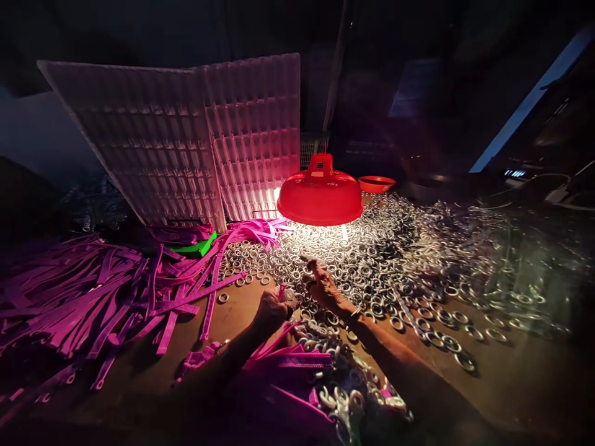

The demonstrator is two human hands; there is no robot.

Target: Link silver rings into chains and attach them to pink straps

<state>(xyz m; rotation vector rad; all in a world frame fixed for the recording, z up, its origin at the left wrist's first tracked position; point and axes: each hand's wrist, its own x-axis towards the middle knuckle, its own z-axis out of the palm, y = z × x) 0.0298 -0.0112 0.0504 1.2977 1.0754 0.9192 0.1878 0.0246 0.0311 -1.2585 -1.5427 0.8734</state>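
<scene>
My left hand is closed on a magenta strap, with a pale metal ring at its fingertips. Just right of it, my right hand reaches over the pile of silver metal rings. Its index finger is stretched out and apart from the other fingers, and I see nothing held there. Below both hands lie more magenta straps, with rings threaded or heaped among them. A large heap of magenta straps spreads over the left of the table.
A red lamp hangs low over the rings and lights them. Behind the straps stand two ribbed, pale panels. A green object lies under some straps. An orange-red bowl sits behind the rings. The brown tabletop shows between piles.
</scene>
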